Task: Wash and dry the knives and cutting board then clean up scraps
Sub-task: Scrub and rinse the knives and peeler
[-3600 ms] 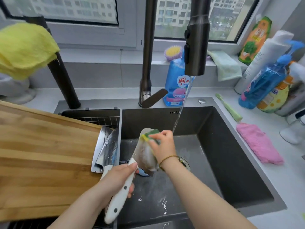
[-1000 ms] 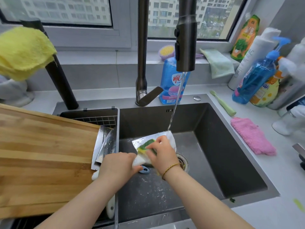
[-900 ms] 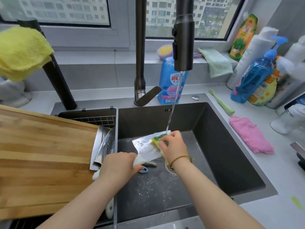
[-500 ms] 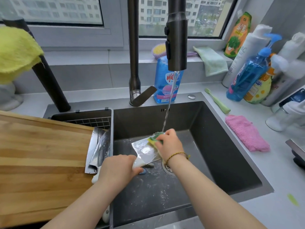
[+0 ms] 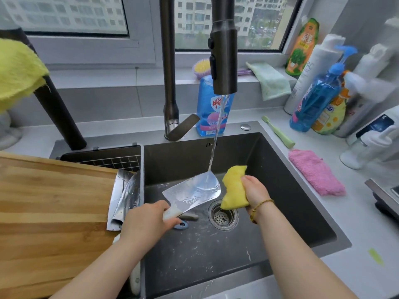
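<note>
Since half a second ago the sponge (image 5: 234,188) has come off the blade: the right hand (image 5: 255,194) now holds it clenched just right of the cleaver (image 5: 192,192), yellow side facing the camera, apart from the steel. Only one view, from the head. Left hand (image 5: 146,223) wraps the white handle low over the sink (image 5: 302,212) floor; fingers closed round it, grip end hidden under the palm. Blade lies nearly flat, broad face up, long axis running from the left hand up and to the right toward the sponge, tip end under the stream from the tap (image 5: 223,61). Water lands on the far half of the blade and sheets off it; the near half carries beads and thin suds. Steel looks bright, no scraps visible on the upper face; underside not visible. Left hand is the only one on the knife; right hand sits nearer the tip. Judgement: this is the rinse of the scrubbed face, and the next move likely turns on rolling the handle to bring the other face under the water, so the edge direction matters, though which long side is the edge cannot be told. Two more blades (image 5: 124,197) rest over the edge of the board (image 5: 54,212), left of the sink, above a wire rack (image 5: 112,161). A small blue tool (image 5: 181,225) lies on the sink floor near the drain (image 5: 223,216).
</note>
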### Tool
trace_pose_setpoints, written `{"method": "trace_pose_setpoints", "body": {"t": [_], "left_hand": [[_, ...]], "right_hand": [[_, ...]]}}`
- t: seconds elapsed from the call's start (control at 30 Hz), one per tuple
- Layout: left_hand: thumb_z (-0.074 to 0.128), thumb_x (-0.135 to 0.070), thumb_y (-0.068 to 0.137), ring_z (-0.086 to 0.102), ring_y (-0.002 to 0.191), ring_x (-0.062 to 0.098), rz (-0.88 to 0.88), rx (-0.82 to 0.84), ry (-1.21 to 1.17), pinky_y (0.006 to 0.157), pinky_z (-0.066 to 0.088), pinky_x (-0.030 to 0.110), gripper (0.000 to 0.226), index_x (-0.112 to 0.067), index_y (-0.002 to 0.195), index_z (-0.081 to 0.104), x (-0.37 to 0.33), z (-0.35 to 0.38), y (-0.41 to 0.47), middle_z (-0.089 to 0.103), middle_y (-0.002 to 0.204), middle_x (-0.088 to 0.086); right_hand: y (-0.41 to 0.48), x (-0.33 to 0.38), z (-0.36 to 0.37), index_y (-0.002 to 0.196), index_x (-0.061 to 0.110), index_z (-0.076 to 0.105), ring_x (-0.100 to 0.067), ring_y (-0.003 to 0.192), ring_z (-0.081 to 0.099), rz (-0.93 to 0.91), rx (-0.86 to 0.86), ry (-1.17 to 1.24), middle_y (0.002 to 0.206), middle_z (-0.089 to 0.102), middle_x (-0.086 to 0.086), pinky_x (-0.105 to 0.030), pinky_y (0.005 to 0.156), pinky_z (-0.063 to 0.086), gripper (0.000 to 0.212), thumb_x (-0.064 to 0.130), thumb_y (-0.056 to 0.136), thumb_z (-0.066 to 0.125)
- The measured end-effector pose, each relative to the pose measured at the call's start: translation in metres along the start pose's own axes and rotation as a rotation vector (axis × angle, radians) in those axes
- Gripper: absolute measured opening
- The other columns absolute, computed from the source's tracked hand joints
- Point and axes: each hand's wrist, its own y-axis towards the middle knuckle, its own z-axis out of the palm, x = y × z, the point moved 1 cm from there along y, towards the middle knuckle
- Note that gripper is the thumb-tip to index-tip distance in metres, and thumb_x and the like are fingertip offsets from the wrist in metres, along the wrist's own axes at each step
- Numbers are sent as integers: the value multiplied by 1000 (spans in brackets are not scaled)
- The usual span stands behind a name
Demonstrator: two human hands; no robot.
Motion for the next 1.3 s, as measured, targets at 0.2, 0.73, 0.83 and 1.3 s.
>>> {"method": "trace_pose_setpoints", "body": {"t": [0.2, 0.73, 0.83, 1.3], "left_hand": [[46, -60, 85, 58, 101, 11, 6, -6, -49, 60, 33, 18, 47, -31, 121, 50, -3, 3, -3, 63, 112, -9], [54, -60, 80, 59, 103, 22, 13, -87, -193, 75, 44, 26, 54, -25, 122, 54, -21, 10, -12, 65, 110, 0], [54, -59, 81, 60, 97, 21, 4, -97, -192, 75, 48, 27, 52, -25, 120, 54, -22, 9, -12, 66, 104, -1], [49, -56, 86, 59, 103, 14, 8, -77, -64, 68, 36, 22, 41, -30, 118, 54, -30, -3, -3, 64, 110, -8]], "right_hand": [[-30, -11, -51, 91, 14, 53, -19, 72, 55, 61, 56, 225, 84, 57, -5, -30, 63, 47, 16, 29, 93, 48], [-106, -63, -151, 132, 5, 40, -24, 113, 48, -34, -187, -352, 124, 50, -10, -28, 92, 36, 52, 11, 85, 62], [-106, -67, -153, 134, 8, 38, -27, 122, 44, -43, -237, -449, 133, 46, -12, -32, 101, 34, 57, 14, 84, 64], [-87, -19, 13, 146, 10, 17, -19, 144, 4, -789, 254, -1247, 156, 6, -5, -33, 119, -1, 61, 2, 90, 40]]}}
